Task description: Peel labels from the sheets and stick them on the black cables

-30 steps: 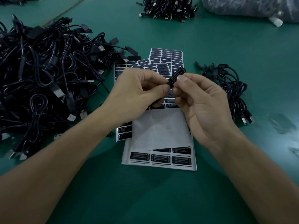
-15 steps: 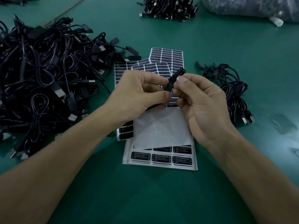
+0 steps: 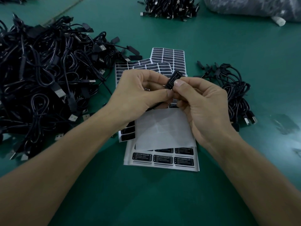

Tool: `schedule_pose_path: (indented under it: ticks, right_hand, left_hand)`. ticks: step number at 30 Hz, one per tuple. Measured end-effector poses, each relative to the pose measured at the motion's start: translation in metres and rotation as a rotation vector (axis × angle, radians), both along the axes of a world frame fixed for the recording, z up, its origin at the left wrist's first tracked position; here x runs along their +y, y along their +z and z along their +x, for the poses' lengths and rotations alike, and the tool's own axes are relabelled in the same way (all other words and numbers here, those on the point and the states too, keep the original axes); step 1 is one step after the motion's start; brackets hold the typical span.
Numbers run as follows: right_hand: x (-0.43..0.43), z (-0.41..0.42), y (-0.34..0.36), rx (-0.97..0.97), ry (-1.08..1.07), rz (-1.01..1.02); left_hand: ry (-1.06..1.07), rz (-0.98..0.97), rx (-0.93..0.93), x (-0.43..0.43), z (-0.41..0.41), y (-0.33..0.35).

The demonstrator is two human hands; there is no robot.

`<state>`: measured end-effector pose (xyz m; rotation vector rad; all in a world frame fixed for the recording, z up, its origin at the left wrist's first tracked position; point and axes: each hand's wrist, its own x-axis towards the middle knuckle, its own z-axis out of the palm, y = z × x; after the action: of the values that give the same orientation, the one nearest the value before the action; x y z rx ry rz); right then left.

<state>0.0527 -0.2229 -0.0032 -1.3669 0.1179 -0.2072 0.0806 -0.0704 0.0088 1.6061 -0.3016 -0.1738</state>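
Above glossy label sheets (image 3: 162, 160): fingers of left hand (image 3: 138, 97), right hand (image 3: 206, 110) clamped on slim rectangular black cable block (image 3: 173, 78).

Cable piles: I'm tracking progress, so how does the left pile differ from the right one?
The left pile is far larger than the right pile. The left pile sprawls to the frame edge; the right pile is compact. Both hold black cables with USB plugs.
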Motion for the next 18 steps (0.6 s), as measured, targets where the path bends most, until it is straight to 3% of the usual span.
schedule_pose_path:
  ticks: [18]
  right_hand:
    - [-0.0008,0.0004,-0.0039,-0.09,-0.037,-0.153]
  left_hand:
    - [-0.032,-0.042,0.051,-0.0001,0.0004,0.0001]
